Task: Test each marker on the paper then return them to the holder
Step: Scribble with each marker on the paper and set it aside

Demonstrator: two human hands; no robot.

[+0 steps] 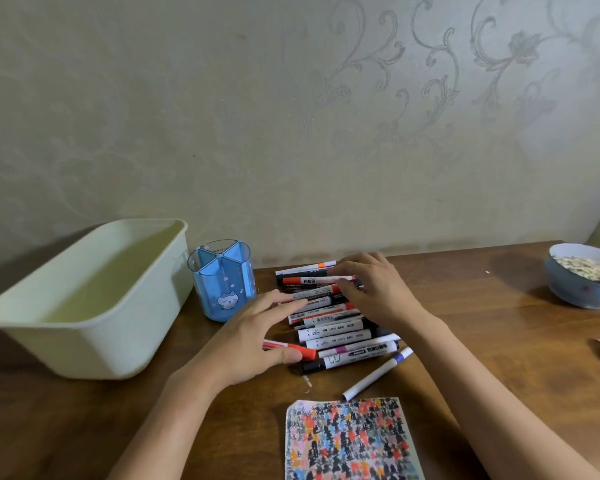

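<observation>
Two hands over a pile of markers on a wooden surface.
Roughly a dozen markers (329, 317) lie heaped mid-surface, one more marker (378, 374) loose just near of them; one blue holder (222, 282) stands left of the pile, one scribbled paper (350, 441) near. The left hand (257, 341) rests flat, fingers spread, on the pile's left edge; the right hand (374, 289) curls its fingers onto the far markers.

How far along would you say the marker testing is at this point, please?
Done: the small paper sheet is already crowded with coloured scribbles, so some testing has taken place. In hand: both hands, left and right, rest on the pile of white-barrelled markers on the wooden table. Left: the blue divided plastic holder shows no markers inside, so returning them all remains.
</observation>
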